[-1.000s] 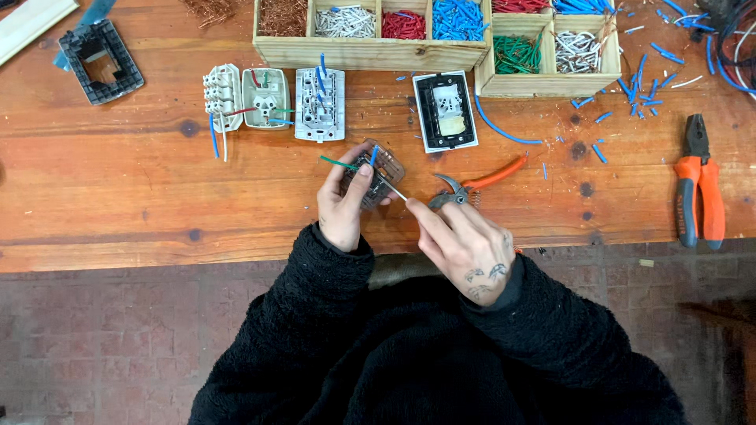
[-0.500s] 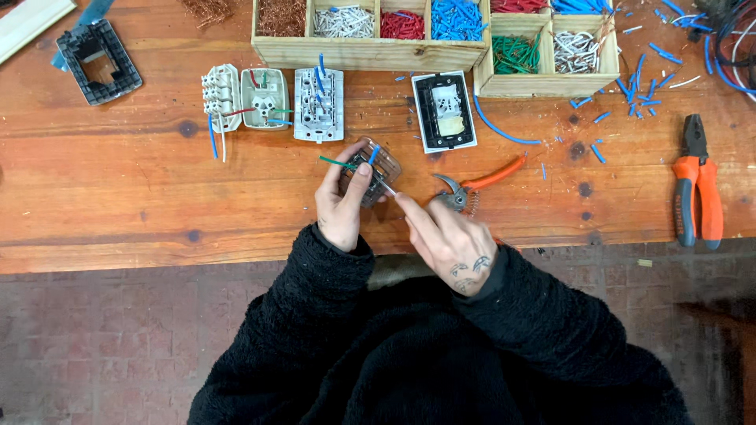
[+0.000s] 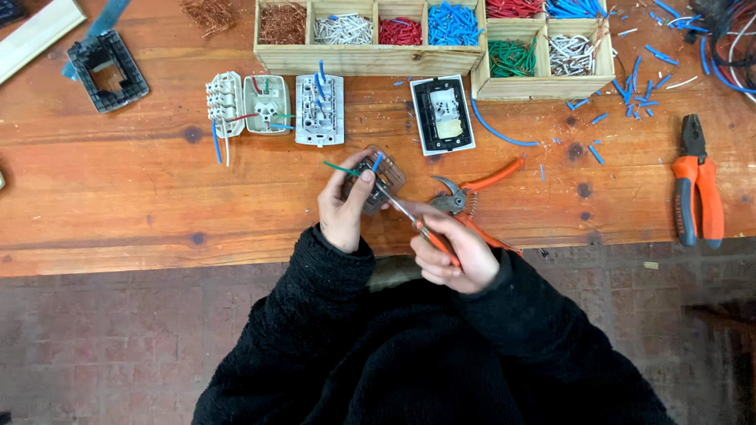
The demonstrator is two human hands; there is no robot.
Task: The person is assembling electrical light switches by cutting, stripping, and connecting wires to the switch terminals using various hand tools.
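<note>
My left hand (image 3: 344,206) holds a small clear-bodied electrical switch module (image 3: 379,181) with a green wire and a blue wire sticking out of it, just above the wooden workbench (image 3: 118,197). My right hand (image 3: 454,253) grips a screwdriver (image 3: 409,219) with an orange handle; its thin metal shaft points up-left and its tip rests on the module. Both hands are close together near the bench's front edge.
Orange-handled cutters (image 3: 476,193) lie just right of the hands. Several white socket modules (image 3: 268,106), a black-framed switch (image 3: 442,114), a black frame (image 3: 108,71), orange pliers (image 3: 697,189) and wooden boxes (image 3: 370,35) of coloured wire pieces sit behind. Blue offcuts litter the right side.
My right hand has drawn back toward my body and turned, so the screwdriver's orange handle now shows. The left hand keeps the module in the same place.
</note>
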